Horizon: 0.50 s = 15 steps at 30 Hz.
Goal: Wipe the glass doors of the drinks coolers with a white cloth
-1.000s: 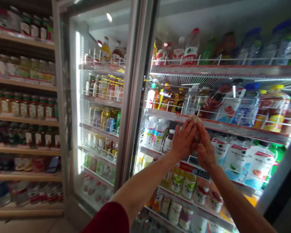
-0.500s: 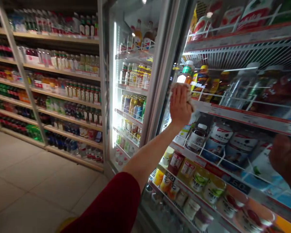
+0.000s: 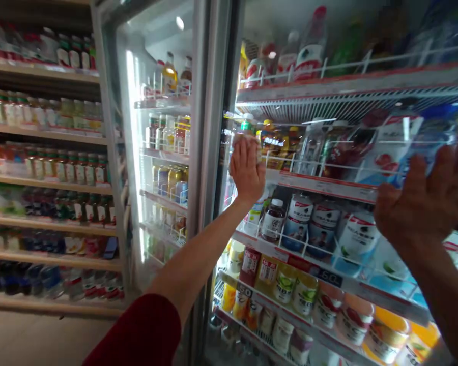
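My left hand (image 3: 247,170) lies against the glass door (image 3: 328,91) of a drinks cooler, near the door's left frame (image 3: 216,152). Its fingers are pressed together over a pale cloth (image 3: 258,147), of which only an edge shows at the fingertips. My right hand (image 3: 423,203) is up at the right of the same door, fingers spread, holding nothing; I cannot tell whether it touches the glass. Behind the glass stand rows of bottles (image 3: 275,218) and cups (image 3: 286,284) on wire shelves. A red sleeve (image 3: 141,335) covers my left upper arm.
A second cooler section (image 3: 164,152), brightly lit, with bottles and cans, stands to the left of the frame. Further left are wooden shelves (image 3: 41,188) full of bottles. Tiled floor (image 3: 23,340) shows at the bottom left.
The two hands, together at first, have parted. My left hand has slid the cloth leftward to the door's edge. My right hand has come up at the right with fingers spread.
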### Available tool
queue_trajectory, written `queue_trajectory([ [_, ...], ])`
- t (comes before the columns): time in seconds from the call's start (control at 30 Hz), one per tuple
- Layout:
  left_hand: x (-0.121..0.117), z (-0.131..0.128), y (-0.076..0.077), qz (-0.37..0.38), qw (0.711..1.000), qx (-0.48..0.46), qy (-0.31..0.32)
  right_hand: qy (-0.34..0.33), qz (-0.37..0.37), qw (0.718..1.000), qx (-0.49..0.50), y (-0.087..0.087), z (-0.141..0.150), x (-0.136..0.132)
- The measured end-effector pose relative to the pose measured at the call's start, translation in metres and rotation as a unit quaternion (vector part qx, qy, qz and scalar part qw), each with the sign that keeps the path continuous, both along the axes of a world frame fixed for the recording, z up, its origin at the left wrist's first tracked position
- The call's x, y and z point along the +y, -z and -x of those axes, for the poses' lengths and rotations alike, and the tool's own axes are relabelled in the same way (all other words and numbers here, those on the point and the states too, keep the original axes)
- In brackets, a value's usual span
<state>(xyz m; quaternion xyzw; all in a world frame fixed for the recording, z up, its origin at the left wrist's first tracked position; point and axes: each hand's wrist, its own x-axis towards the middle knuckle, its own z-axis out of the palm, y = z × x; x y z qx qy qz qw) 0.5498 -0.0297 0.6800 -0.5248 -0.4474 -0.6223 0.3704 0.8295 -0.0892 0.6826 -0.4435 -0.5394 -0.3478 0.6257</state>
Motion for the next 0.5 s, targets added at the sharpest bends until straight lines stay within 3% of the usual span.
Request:
queue_trajectory([
  [0.07,-0.007,-0.028,0.004,-0.012,0.994,0.101,0.025,0.027,-0.01,0.994,-0.104,0.001,0.002,0.002],
  [0.13,-0.015,-0.049,0.008,-0.017,0.968,0.248,0.037,0.06,-0.023,0.993,-0.098,0.003,0.0,0.006],
  [0.2,-0.019,-0.052,0.005,-0.028,0.93,0.364,0.038,0.093,-0.028,0.99,-0.104,0.002,-0.006,0.007],
  [0.27,-0.017,-0.04,-0.007,-0.043,0.938,0.343,0.026,0.122,-0.03,0.984,-0.128,-0.005,-0.015,0.005],
  [0.33,-0.012,-0.029,-0.024,-0.049,0.982,0.183,0.013,0.15,-0.032,0.981,-0.12,-0.015,-0.025,0.003],
  [0.4,-0.009,-0.034,-0.034,-0.045,0.996,0.07,0.013,0.17,-0.033,0.981,-0.092,-0.024,-0.035,0.001],
  [0.43,-0.009,-0.044,-0.036,-0.047,0.996,0.078,0.018,0.175,-0.036,0.98,-0.081,-0.027,-0.039,0.002],
  [0.5,-0.014,-0.068,-0.03,-0.066,0.976,0.206,0.036,0.178,-0.036,0.979,-0.088,-0.029,-0.045,0.004],
])
